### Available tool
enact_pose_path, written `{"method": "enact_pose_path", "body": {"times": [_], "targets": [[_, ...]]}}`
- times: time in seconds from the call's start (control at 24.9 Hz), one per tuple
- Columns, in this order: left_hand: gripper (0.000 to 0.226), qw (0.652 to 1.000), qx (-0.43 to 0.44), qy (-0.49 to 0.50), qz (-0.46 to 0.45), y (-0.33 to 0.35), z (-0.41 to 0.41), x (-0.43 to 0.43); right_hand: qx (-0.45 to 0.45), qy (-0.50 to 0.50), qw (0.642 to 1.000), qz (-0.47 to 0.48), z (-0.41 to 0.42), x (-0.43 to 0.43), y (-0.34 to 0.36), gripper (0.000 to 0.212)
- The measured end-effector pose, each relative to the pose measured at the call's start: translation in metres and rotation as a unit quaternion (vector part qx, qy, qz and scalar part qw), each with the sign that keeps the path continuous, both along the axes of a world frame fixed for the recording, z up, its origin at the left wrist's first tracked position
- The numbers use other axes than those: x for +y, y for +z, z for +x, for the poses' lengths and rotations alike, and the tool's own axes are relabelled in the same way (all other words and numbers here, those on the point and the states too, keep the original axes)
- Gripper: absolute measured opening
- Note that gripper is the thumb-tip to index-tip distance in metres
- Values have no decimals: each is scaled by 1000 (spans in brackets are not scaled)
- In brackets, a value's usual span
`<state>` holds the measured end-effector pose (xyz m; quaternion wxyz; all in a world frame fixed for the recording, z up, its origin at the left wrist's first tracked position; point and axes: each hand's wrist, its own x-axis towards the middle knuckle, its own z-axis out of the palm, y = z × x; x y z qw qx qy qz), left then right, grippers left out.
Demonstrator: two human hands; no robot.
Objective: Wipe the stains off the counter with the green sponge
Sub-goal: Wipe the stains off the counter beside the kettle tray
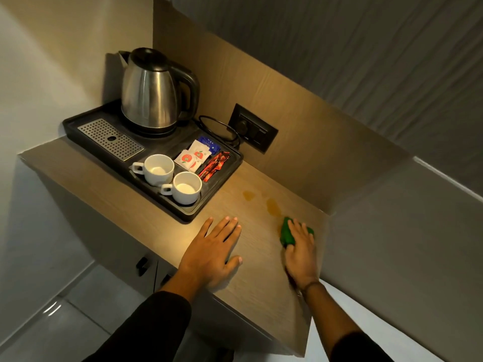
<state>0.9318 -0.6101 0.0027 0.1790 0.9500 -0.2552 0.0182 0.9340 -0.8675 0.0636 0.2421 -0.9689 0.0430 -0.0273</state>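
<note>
The green sponge point(287, 232) lies on the wooden counter point(258, 278) near its right end, pressed under my right hand point(300, 253), whose fingers cover most of it. Two yellowish stains mark the counter: one point(273, 206) just beyond the sponge, a smaller one point(248, 195) further left, close to the tray. My left hand point(213, 250) rests flat on the counter with fingers spread, holding nothing, left of the sponge.
A black tray point(188, 214) at the back left carries a steel kettle point(149, 92), two white cups point(156, 169), sachets point(198, 158) and a metal drip grate point(111, 139). A wall socket point(253, 128) with a cord sits behind. A wall bounds the counter's right end.
</note>
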Motion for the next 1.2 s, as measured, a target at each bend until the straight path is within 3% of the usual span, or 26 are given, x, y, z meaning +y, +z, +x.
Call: {"method": "enact_pose_path", "body": {"times": [0.2, 0.32, 0.44, 0.52, 0.64, 0.72, 0.84, 0.92, 1.04, 1.12, 1.2], "targets": [[78, 1000, 3, 1, 3, -1, 0, 1, 7, 144, 990, -13, -49, -32, -21, 76], [79, 1000, 8, 1, 8, -2, 0, 0, 1, 71, 997, 5, -13, -52, -10, 67], [79, 1000, 7, 0, 7, 0, 1, 0, 12, -22, 1000, 7, 57, -8, 2, 67], [79, 1000, 6, 1, 8, 0, 0, 0, 9, 39, 999, 6, 52, 9, -6, 67], [79, 1000, 4, 4, 12, 2, 0, 0, -3, 146, 989, -8, 2, -33, -20, 67], [78, 1000, 3, 4, 12, 3, -2, -1, -4, 114, 993, 2, 8, -58, -14, 68], [78, 1000, 6, 3, 9, 5, -2, 0, 13, -16, 1000, 15, 69, -27, 4, 68], [78, 1000, 5, 7, 8, 4, -2, -1, 19, 21, 1000, 14, 81, 10, 7, 69], [78, 1000, 6, 6, 4, 1, -2, -1, 0, 157, 987, -13, 40, -4, -14, 71], [78, 1000, 0, 9, 6, 0, -1, -1, -9, 158, 987, -9, 22, -38, -17, 71], [78, 1000, -5, 7, 5, 1, -1, -1, 1, 83, 996, 10, 50, -43, -10, 68]]}}
